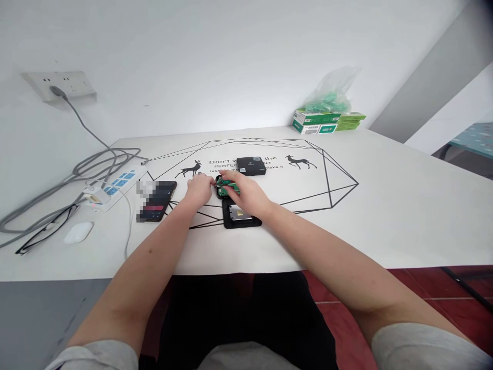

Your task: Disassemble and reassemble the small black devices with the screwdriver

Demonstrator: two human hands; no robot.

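From my station I log the board (233, 191) in its shell (220, 194) on the table (385, 221); cover (227, 221) before it; box (251, 167) behind, slightly right; phone (164, 198) left; strip (125, 188) farther left, glasses (46, 230) before it; cartons (318, 118) at back right, bag (339, 85) on top; socket (82, 85) on the left wall (127, 61).

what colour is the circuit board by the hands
The circuit board is green, seen in the head view.

Forearms (327, 244) outstretched, left hand (200, 190) near right hand (249, 194)
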